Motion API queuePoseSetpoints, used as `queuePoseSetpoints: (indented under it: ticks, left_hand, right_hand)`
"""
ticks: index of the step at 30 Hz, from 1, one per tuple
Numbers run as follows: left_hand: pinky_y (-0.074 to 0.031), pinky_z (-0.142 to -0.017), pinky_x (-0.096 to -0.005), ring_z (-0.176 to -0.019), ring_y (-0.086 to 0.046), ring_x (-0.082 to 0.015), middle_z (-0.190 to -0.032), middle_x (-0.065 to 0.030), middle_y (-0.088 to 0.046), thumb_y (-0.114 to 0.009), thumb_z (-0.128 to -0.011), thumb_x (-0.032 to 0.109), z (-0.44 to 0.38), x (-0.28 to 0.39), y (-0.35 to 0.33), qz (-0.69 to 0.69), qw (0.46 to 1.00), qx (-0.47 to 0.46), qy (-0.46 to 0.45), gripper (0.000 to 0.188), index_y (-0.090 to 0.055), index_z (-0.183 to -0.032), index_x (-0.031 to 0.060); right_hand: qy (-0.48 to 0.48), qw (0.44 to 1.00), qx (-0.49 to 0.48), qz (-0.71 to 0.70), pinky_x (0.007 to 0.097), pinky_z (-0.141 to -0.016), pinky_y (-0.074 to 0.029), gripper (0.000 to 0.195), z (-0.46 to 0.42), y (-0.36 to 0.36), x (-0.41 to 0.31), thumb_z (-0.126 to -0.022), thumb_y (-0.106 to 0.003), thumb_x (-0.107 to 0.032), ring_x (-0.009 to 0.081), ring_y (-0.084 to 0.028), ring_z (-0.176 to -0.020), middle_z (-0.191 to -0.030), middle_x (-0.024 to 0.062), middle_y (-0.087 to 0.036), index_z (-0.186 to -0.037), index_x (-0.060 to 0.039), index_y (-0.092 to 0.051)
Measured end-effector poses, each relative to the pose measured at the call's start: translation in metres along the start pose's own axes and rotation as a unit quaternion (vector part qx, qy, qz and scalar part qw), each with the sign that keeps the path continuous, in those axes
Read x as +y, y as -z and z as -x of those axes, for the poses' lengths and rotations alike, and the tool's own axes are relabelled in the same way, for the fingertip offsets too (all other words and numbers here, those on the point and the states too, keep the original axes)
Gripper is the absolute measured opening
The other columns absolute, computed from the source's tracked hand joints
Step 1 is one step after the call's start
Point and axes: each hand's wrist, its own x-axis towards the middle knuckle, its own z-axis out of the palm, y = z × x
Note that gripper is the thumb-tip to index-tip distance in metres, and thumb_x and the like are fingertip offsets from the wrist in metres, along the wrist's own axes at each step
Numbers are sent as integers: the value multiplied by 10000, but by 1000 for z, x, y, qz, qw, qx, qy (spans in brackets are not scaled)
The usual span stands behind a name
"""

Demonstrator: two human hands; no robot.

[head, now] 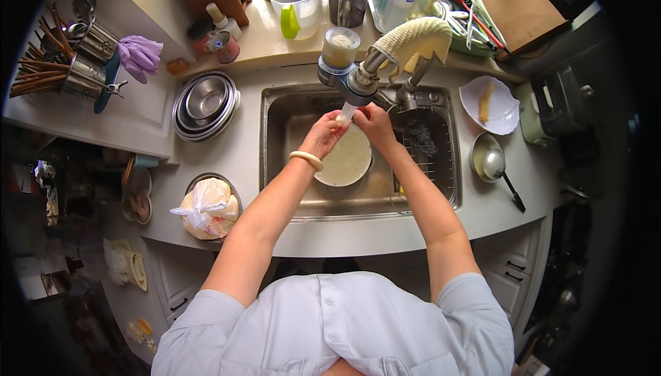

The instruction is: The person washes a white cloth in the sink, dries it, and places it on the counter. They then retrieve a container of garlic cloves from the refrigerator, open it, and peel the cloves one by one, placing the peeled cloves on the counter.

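My left hand [326, 134], with a cream bangle [307, 159] on the wrist, is raised under the faucet's water filter [356, 87]. Beside it, my right hand [376, 124] is bent toward the same stream of water [348, 110]. Something small and pale shows at my left fingertips, but I cannot tell whether it is an object or water. The right fingertips are partly hidden behind the stream. Below both hands, a round bowl of cloudy whitish liquid [347, 163] stands in the stainless steel sink [289, 169].
Nested steel bowls [206, 98] and a bowl with a tied plastic bag [209, 208] are on the left. To the right are a wire rack [444, 169], a white plate [498, 112] and a pot with a ladle [493, 163]. A clear measuring jug [302, 4] stands behind.
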Motion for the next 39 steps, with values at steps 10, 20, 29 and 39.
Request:
queuePoseSetpoints:
  ticks: [10,20,29,39]
  left_hand:
    - [-464,-601,-230,-672,-578,-118,-794,-21,-581,-515,-914,162,6,0,12,-269,960,28,71,106,-522,-939,60]
    - [-506,-812,-321,-913,-590,-236,-1082,-138,-583,-439,-929,96,6,-1,5,39,997,16,65,292,-522,-1169,-49]
    - [-543,-816,-306,-855,-649,-225,-978,-144,-623,-550,-861,-24,16,-10,15,-115,988,95,30,188,-556,-1048,-47]
    - [-491,-522,-298,-607,-615,-178,-678,-74,-659,-692,-713,318,74,-53,12,-417,906,72,6,302,-673,-781,24]
  right_hand:
    - [-14,976,50,212,370,-623,-494,261,19,26,13,-842,-628,-362,282,-653,-703,-728,95,-665,-858,-105,-671]
    - [-31,983,72,164,345,-740,-494,270,14,92,77,-856,-605,-263,274,-648,-833,-883,147,-671,-985,-31,-659]
    - [-116,991,57,-21,283,-668,-481,282,-37,78,86,-835,-619,-203,163,-613,-717,-791,83,-661,-997,27,-638]
    - [59,944,-256,198,271,-681,-474,377,76,-23,24,-818,-636,-37,167,-608,-825,-981,114,-638,-1184,-23,-549]
